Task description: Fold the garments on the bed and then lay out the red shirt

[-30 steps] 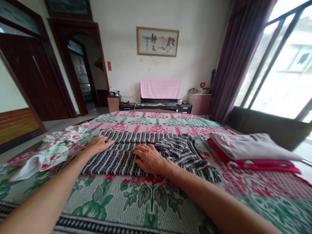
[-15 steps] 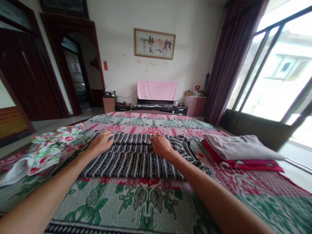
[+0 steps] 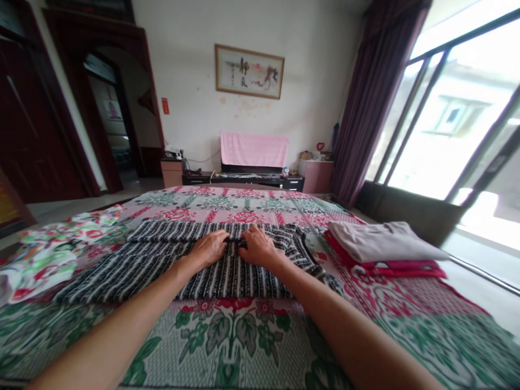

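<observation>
I count two bare hands — my left hand (image 3: 210, 248) and right hand (image 3: 259, 247) — both resting on one black-and-white striped garment (image 3: 154, 262). One bed (image 3: 227, 336) carries everything. To the left lies one crumpled floral cloth (image 3: 52, 246). To the right sits one stack of two folded pieces — a grey piece (image 3: 382, 241) on a red piece (image 3: 406, 267). On the far wall I see one framed picture (image 3: 249, 71), and below it one pink towel (image 3: 254, 149).

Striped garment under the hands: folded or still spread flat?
Partly folded. The striped garment lies in layered bands, with both hands, left and right, pressing its middle; a loose part trails right.
</observation>
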`<state>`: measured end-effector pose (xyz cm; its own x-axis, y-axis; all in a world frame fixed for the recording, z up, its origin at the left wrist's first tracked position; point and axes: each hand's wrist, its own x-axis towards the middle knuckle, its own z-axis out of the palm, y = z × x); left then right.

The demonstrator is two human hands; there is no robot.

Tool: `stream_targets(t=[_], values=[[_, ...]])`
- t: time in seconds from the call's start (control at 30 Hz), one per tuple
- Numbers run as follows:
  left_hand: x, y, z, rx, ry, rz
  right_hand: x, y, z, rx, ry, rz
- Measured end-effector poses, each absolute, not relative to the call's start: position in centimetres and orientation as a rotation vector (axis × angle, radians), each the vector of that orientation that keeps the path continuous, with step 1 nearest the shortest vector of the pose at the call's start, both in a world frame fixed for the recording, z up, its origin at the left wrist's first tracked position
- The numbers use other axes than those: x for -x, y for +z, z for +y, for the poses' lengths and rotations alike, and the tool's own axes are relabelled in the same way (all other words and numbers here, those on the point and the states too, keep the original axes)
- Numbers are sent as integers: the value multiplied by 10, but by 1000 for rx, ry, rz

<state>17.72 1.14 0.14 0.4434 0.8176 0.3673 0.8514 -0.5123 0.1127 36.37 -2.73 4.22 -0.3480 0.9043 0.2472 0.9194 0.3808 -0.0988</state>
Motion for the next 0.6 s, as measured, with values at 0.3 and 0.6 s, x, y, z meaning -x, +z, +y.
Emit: stream_targets(t=[0.3, 0.6], values=[[-170, -7, 18, 2624, -600, -1472, -359, 39, -30, 1522, -118, -2477], [-169, -7, 17, 2642, -537, -1462, -355, 25, -29, 1479, -153, -2336]])
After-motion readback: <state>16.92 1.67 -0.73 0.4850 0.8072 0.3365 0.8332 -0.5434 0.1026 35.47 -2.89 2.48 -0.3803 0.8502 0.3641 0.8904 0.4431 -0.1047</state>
